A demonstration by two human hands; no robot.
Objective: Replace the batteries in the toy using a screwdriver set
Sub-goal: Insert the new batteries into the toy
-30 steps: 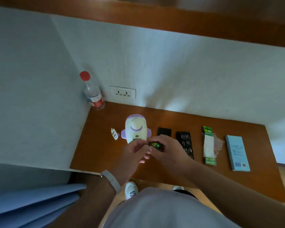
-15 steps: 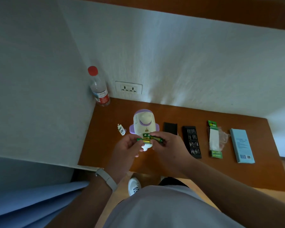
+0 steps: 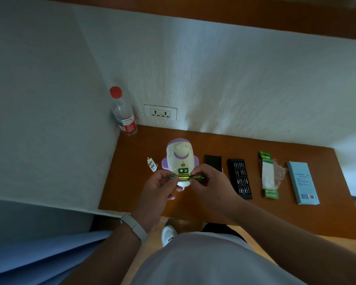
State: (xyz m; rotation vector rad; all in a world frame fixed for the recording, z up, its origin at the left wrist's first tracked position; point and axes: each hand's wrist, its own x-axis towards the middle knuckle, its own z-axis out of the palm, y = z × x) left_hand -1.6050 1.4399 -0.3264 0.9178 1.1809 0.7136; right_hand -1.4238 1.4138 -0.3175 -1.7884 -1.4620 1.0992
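Left grip and right grip pinch green batteries over the toy.

No legible text anywhere (print on the blue box, bottle label and battery pack too blurred)

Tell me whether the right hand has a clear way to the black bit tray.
Probably yes: the bit tray lies on the desk just beside the right hand, nothing between, though that hand pinches the batteries.
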